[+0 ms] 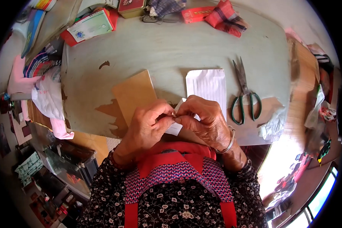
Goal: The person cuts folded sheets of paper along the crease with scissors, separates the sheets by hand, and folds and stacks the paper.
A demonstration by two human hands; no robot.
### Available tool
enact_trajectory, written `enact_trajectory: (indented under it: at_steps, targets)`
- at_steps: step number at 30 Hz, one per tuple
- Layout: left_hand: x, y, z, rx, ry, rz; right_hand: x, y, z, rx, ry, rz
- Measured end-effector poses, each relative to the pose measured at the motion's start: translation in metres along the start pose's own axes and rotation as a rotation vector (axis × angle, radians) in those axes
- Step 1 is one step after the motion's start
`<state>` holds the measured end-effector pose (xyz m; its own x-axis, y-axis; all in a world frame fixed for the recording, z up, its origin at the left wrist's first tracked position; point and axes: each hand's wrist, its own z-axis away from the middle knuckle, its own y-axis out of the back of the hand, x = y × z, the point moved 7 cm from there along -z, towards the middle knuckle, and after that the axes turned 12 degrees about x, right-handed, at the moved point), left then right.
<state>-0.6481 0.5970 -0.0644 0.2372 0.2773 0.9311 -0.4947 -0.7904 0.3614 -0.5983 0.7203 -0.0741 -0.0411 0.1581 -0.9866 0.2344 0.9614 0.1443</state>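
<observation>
My left hand and my right hand meet at the table's front edge, thumbs and forefingers pinched together on something too small to make out. Around and just below the fingertips shows a small piece of white paper; which hand holds it, I cannot tell. Behind my left hand lies a brown notebook or card. A lined white sheet lies flat beyond my right hand. To the right, scissors with dark green handles rest slightly open, blades pointing away.
Along the table's far side are a red and white booklet, a tin, a red box and a plaid cloth bundle. Crumpled clear plastic sits at the right front corner. A white plastic bag hangs at left.
</observation>
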Motion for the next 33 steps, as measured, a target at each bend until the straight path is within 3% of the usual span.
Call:
enact_trajectory:
  at_steps: [6,8,15,18,21,29,33]
  targets:
    - [-0.005,-0.004,-0.004,0.007,0.028,-0.094,0.002,-0.001,-0.003,0.021,0.079,0.247]
    - [-0.007,-0.005,-0.004,0.042,-0.054,-0.17,0.003,-0.002,-0.002,0.026,0.022,0.225]
    - [-0.007,0.007,-0.009,0.179,-0.219,-0.311,0.028,-0.006,0.007,0.018,-0.466,-0.194]
    - [-0.016,0.008,-0.008,0.145,-0.037,-0.092,0.033,-0.006,0.006,0.103,-0.428,-0.246]
    - [-0.017,0.009,-0.008,0.152,-0.078,0.002,0.038,-0.005,0.008,0.103,-0.432,-0.201]
    - [-0.016,0.007,-0.017,0.132,0.069,-0.002,0.051,-0.006,0.012,0.236,-0.519,-0.39]
    - [-0.017,0.004,-0.019,0.138,0.077,-0.002,0.046,-0.004,0.01,0.257,-0.419,-0.31]
